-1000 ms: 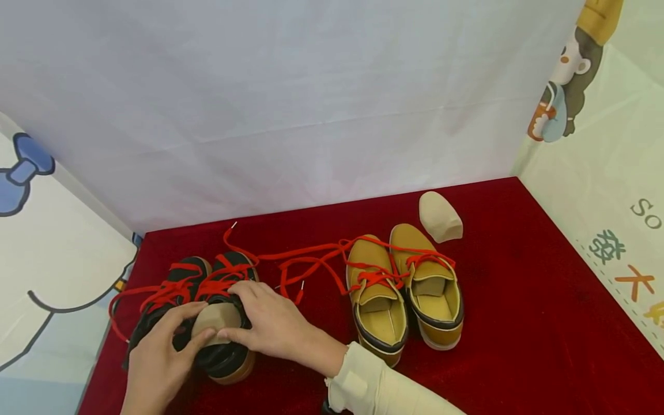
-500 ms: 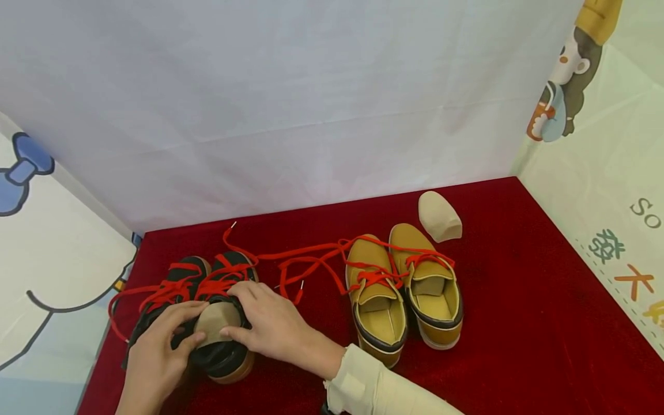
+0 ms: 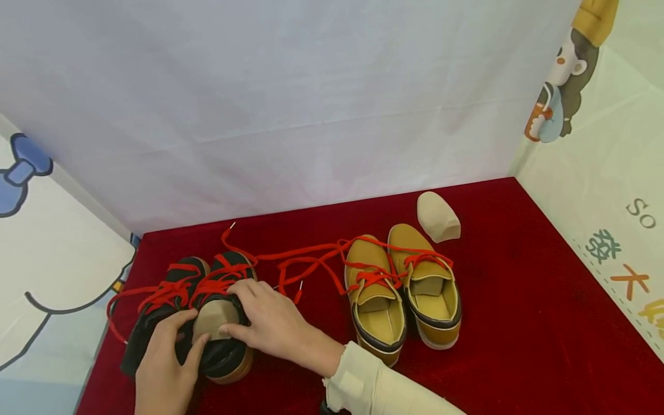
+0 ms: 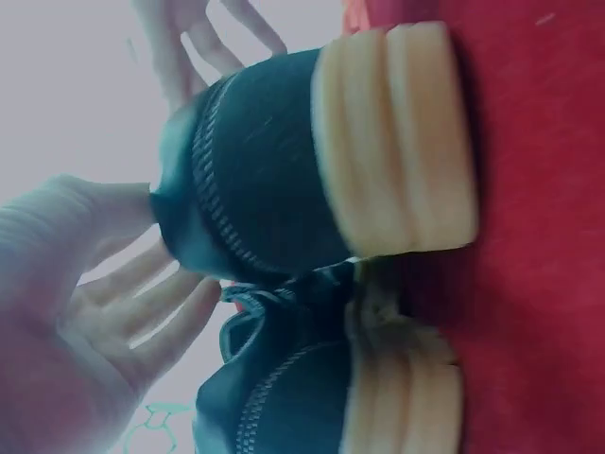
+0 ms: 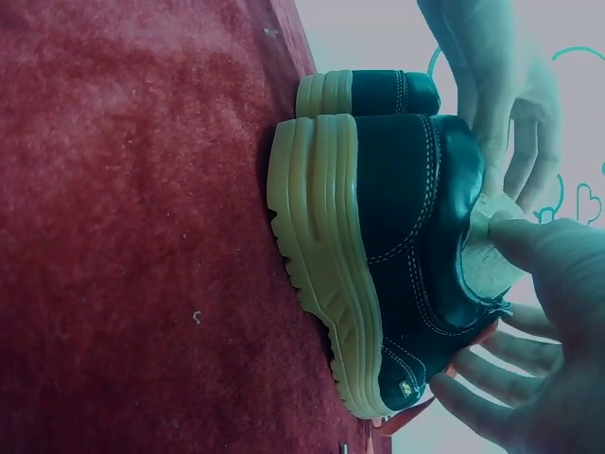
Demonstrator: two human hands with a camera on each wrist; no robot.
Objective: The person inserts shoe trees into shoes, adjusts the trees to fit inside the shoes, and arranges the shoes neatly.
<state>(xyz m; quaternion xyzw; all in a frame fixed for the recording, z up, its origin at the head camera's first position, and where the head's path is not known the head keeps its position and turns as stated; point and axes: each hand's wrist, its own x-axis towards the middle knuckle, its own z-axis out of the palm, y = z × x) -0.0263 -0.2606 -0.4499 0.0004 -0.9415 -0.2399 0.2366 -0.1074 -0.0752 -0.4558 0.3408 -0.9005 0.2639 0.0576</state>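
Note:
A beige molded shoe insert (image 3: 214, 323) sits in the opening of a black shoe (image 3: 223, 360) with red laces and a thick tan sole. Thumb and fingers of my left hand (image 3: 165, 363) hold the insert from the left, the thumb by its near edge. From the right, my right hand (image 3: 277, 320) lays its thumb on the insert while its fingers bend along the shoe's far side, as the right wrist view shows. The front of the insert is hidden inside the shoe. Close on the left stands the other black shoe (image 3: 139, 346), partly covered by my left hand.
A pair of tan shoes, one left (image 3: 384, 340) and one right (image 3: 441, 334), stands to the right. Behind them lies another beige insert (image 3: 438, 218). Loose red laces (image 3: 306, 249) stretch between the pairs over the red cloth (image 3: 519, 288). A white backdrop (image 3: 311, 104) rises behind.
My left hand has shifted slightly, its thumb and forefinger now spread further apart around the insert. The insert has moved a little forward in the black shoe. My right hand stays almost in place.

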